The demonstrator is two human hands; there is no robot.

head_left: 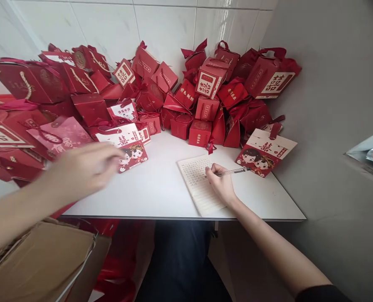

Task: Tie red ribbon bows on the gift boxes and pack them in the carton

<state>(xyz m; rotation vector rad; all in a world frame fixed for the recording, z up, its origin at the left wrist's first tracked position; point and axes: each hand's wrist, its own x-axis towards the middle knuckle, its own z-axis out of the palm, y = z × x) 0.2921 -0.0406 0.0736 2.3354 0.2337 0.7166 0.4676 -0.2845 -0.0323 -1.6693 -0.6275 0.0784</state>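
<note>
My right hand [221, 183] rests on a lined notebook [199, 186] near the table's front edge, fingers pinched round a clear pen [235, 171] whose tip touches the page. My left hand [84, 168] is smeared by motion at the left, reaching over the table beside a small red-and-white gift box with a cartoon couple [132, 156]; its fingers are too blurred to read. A similar cartoon-couple gift box [266, 152] lies to the right of the notebook.
Several red gift boxes and bags [205, 84] are heaped along the back and left of the white table [161, 188]. A grey wall [337, 126] closes the right side. A brown cardboard box [44, 264] sits low at the left, by my legs.
</note>
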